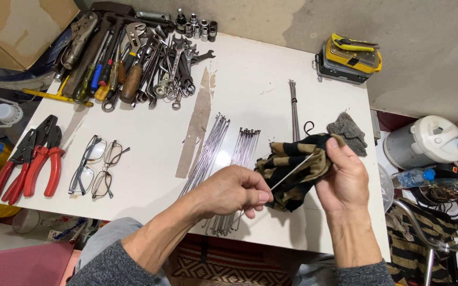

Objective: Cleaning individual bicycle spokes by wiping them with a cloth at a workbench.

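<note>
My left hand (234, 190) pinches one end of a thin metal spoke (291, 174). The spoke runs up and right into a black-and-tan striped cloth (292, 169). My right hand (343, 177) grips that cloth, wrapped around the spoke's far part, above the white table (250, 95). Under and left of my hands lie two bundles of several similar spokes (213, 153), fanned toward the near edge. A third thin bundle of spokes (294, 108) lies farther back, beside a grey rag (348, 131).
A pile of wrenches, screwdrivers and sockets (133, 58) fills the far left corner. Red-handled pliers (27, 164) and two pairs of glasses (96, 167) lie at the left. A yellow-and-grey case (350, 57) sits far right. Bottles and a white appliance (425, 140) stand right of the table.
</note>
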